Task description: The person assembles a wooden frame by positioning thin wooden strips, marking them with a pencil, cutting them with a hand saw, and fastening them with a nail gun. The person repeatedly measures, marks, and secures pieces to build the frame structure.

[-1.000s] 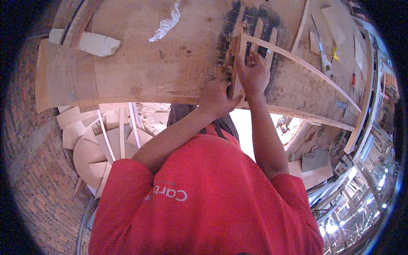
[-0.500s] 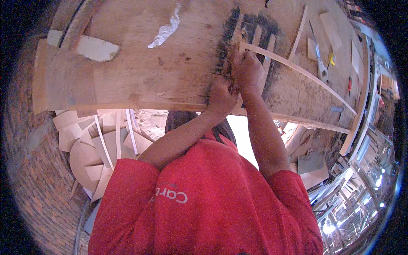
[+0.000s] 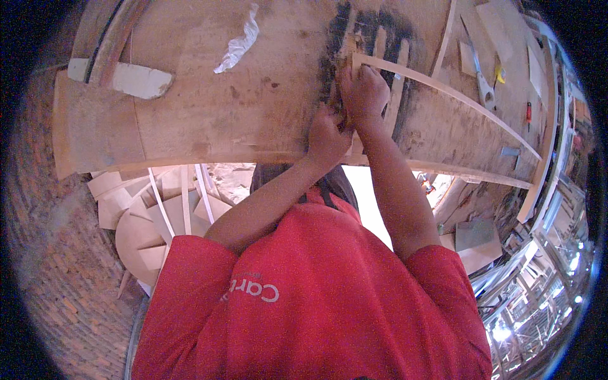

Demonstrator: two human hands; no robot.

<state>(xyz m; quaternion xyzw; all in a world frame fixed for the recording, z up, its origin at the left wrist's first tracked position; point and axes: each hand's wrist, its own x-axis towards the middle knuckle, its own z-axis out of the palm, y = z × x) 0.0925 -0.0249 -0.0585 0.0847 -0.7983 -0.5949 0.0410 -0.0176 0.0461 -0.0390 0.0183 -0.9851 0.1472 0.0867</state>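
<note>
My right hand [image 3: 364,92] is curled over the near end of a long thin wooden strip [image 3: 456,95] that arcs to the right across the plywood workbench [image 3: 209,120]. Just below it, my left hand [image 3: 326,136] is closed in a fist around the lower ends of some short wooden strips [image 3: 380,44], which lie side by side on a black-stained patch [image 3: 339,25] of the bench. The two hands almost touch. My fingers hide exactly how the strips meet. My red shirt [image 3: 316,304] fills the lower part of the view.
A crumpled white rag [image 3: 237,41] and a white block [image 3: 136,79] lie on the bench at the left. Metal shears [image 3: 484,88], a yellow item [image 3: 499,75] and a red-handled tool [image 3: 527,114] lie at the right. Wooden offcuts [image 3: 158,215] are piled under the bench beside brick paving [image 3: 57,266].
My right hand's fingers, spread over the strips a second ago, have curled down onto the strip's end. My left hand stays tucked beneath it, shifted only slightly.
</note>
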